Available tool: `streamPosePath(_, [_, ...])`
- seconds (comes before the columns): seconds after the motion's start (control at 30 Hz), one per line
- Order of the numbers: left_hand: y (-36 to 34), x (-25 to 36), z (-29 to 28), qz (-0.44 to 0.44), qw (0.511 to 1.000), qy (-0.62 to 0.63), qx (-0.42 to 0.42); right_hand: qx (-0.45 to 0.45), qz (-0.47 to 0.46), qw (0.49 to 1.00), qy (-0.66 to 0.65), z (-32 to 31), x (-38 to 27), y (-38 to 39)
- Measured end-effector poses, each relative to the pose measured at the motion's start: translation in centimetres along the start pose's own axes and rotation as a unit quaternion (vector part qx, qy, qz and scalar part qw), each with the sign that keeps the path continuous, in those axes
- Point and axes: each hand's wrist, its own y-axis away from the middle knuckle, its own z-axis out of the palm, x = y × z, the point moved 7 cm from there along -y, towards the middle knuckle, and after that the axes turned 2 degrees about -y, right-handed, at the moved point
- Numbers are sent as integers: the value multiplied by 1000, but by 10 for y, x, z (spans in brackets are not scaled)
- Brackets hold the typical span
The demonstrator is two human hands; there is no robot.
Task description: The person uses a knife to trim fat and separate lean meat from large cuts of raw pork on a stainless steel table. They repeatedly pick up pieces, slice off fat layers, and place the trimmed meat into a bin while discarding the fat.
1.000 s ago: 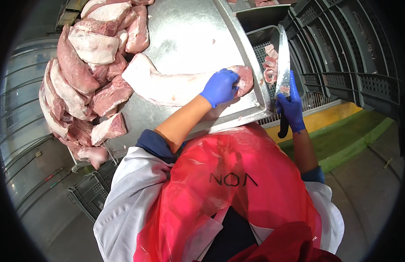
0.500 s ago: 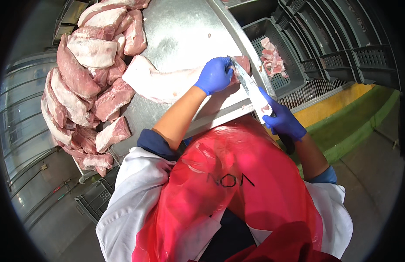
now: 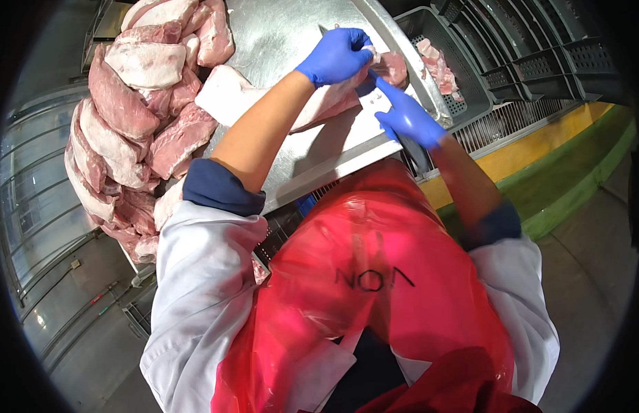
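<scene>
Head view: blade and fingers crowd one end of the meat

From where I watch, the long piece of meat lies at upper centre on the metal tray, its pale end pointing left and its pinker end near the raised edge. At that pinker end, the left hand is clenched in a pinch on a flap of it. The right hand grips the knife, forefinger stretched toward the meat; I can see the dark handle below the palm, and what looks like the tip pokes out just beyond the left hand. Most of the blade is hidden from me.

That hidden stretch is my chief worry. With the edge apparently passing under or close beside the left fingers, a sudden give in the flesh could carry it into that thin blue glove. The pinch seems small, and wet fat is slick, so I judge the flap could slip free and let the cut wander too deep. The piece could also swivel, since only one end is held. The tray's edge stands close by on the right, where a stray stroke might knock the blade.
</scene>
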Motion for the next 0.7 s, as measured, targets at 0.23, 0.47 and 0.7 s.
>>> streamPosePath(0.23, [-1, -16, -33, -40, 993, 107, 35, -15, 44, 997, 57, 54, 10, 69])
streamPosePath(0.47, [7, 7, -52, -53, 965, 251, 57, 40, -15, 996, 76, 82, -16, -32])
streamPosePath(0.7, [36, 45, -62, -29, 929, 364, 58, 83, -13, 981, 175, 102, 6, -32])
